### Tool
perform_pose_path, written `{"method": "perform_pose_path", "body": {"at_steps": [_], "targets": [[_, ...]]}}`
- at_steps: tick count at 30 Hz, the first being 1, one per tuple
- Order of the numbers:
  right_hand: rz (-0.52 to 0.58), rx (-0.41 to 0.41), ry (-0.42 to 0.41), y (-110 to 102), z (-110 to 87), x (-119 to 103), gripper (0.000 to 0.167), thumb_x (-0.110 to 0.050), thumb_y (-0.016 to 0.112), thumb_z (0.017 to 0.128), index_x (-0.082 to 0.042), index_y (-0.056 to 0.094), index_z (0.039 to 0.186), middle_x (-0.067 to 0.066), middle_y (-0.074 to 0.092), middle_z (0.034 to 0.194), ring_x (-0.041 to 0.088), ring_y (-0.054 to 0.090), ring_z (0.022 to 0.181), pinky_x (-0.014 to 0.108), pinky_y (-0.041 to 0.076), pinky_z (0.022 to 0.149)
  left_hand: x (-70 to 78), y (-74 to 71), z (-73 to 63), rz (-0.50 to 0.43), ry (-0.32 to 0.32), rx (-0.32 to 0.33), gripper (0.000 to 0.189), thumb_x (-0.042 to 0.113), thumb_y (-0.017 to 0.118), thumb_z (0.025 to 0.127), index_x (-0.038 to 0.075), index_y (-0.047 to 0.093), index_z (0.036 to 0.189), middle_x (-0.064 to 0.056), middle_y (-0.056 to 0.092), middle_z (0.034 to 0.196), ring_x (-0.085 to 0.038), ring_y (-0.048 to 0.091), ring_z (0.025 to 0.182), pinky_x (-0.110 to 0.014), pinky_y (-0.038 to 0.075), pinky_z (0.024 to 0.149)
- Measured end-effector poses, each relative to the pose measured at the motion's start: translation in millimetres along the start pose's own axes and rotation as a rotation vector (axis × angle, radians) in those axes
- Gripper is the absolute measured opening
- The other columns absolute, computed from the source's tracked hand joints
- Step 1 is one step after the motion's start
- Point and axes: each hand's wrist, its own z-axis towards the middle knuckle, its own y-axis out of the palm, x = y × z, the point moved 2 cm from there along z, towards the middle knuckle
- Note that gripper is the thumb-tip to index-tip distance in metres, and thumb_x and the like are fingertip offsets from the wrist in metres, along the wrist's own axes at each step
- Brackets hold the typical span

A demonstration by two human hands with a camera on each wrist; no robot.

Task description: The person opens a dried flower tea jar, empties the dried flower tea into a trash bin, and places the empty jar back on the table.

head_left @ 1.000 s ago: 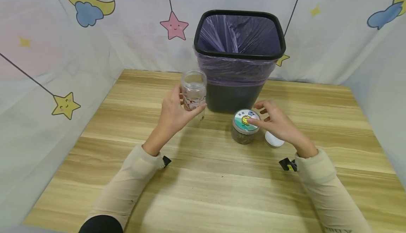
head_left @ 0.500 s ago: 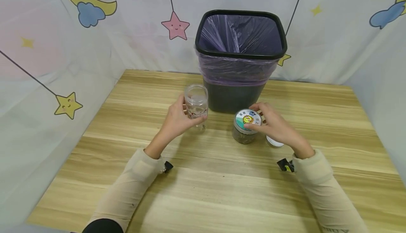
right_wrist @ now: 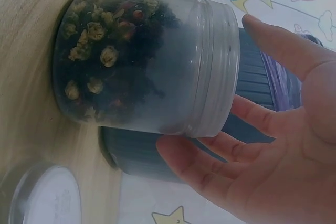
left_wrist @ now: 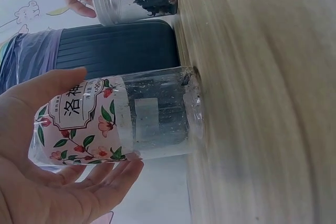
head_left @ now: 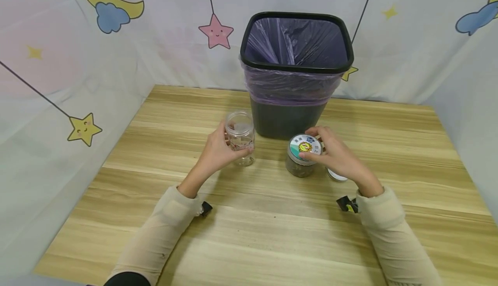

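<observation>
In the head view, my left hand (head_left: 215, 152) grips a clear plastic jar (head_left: 242, 141), mouth upward and without a lid. Its floral paper label (left_wrist: 89, 124) shows in the left wrist view, with only bits of residue inside; the base is right at the tabletop. To the right, an upright lidded jar (head_left: 298, 168) has a green and white printed top. My right hand (head_left: 337, 156) curls round its upper part, thumb over the lid's edge and fingers at the far side. Dried flower buds (right_wrist: 108, 56) and dark pieces fill part of that jar in the right wrist view.
Behind both jars stands a dark bin (head_left: 288, 119) lined with a purple bag. A round white-topped lid (head_left: 336, 175) lies on the wooden table (head_left: 249, 234), partly under the right hand. Printed cloth (head_left: 175, 52) hangs at the back and left.
My left hand has brought the unlidded jar down toward the table. My right hand has moved slightly left and closed in round the lidded jar's top.
</observation>
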Motion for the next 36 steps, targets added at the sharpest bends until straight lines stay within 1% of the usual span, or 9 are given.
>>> {"method": "perform_pose_path", "body": {"at_steps": [7, 14, 20, 26, 30, 36], "targets": [[0.020, 0.017, 0.011, 0.8, -1.8, -1.1, 0.060, -0.019, 0.075, 0.091, 0.007, 0.044, 0.136, 0.023, 0.046, 0.133, 0.035, 0.051, 0.108, 0.046, 0.049, 0.086, -1.6, 1.7, -0.5, -0.013, 0.003, -0.009, 0.090, 0.035, 0.090, 0.072, 0.005, 0.041, 0.141, -0.015, 0.060, 0.123, -0.034, 0.061, 0.111, -0.047, 0.054, 0.089], [-0.007, 0.047, 0.007, 2.1, -2.3, -0.1, 0.063, -0.018, 0.078, 0.089, 0.006, 0.044, 0.137, 0.023, 0.046, 0.132, 0.034, 0.050, 0.110, 0.047, 0.047, 0.088, -2.3, 2.4, 1.0, -0.014, -0.002, -0.013, 0.090, 0.035, 0.091, 0.071, 0.007, 0.041, 0.141, -0.014, 0.060, 0.124, -0.034, 0.061, 0.111, -0.048, 0.054, 0.090], [-0.030, 0.063, 0.003, 6.9, -4.2, 0.7, 0.074, -0.021, 0.084, 0.083, 0.004, 0.043, 0.140, 0.022, 0.046, 0.130, 0.035, 0.049, 0.113, 0.051, 0.043, 0.094, -2.6, 1.9, 1.4, -0.031, -0.001, -0.022, 0.091, 0.034, 0.091, 0.071, 0.008, 0.041, 0.142, -0.014, 0.060, 0.126, -0.034, 0.061, 0.112, -0.048, 0.054, 0.090], [-0.062, 0.068, -0.014, 11.0, -4.8, 0.8, 0.085, -0.020, 0.087, 0.078, 0.005, 0.040, 0.144, 0.025, 0.044, 0.133, 0.038, 0.047, 0.119, 0.056, 0.041, 0.101, -4.2, 1.9, 0.1, -0.051, -0.009, -0.025, 0.093, 0.033, 0.091, 0.071, 0.007, 0.039, 0.144, -0.014, 0.058, 0.127, -0.036, 0.060, 0.113, -0.048, 0.053, 0.092], [-0.087, 0.071, -0.037, 12.1, -4.6, 0.2, 0.088, -0.020, 0.089, 0.076, 0.006, 0.039, 0.144, 0.026, 0.045, 0.132, 0.040, 0.047, 0.120, 0.058, 0.040, 0.103, -4.8, 2.4, 0.0, -0.062, 0.000, -0.032, 0.094, 0.032, 0.091, 0.072, 0.006, 0.039, 0.145, -0.014, 0.058, 0.128, -0.036, 0.060, 0.114, -0.048, 0.053, 0.092], [-0.104, 0.073, -0.039, 12.2, -3.5, -0.1, 0.088, -0.021, 0.089, 0.077, 0.006, 0.039, 0.144, 0.026, 0.045, 0.131, 0.039, 0.047, 0.119, 0.058, 0.041, 0.103, -5.7, 2.2, 2.0, -0.080, 0.019, -0.037, 0.095, 0.031, 0.091, 0.072, 0.004, 0.038, 0.146, -0.015, 0.057, 0.129, -0.037, 0.059, 0.115, -0.050, 0.051, 0.095]]}}
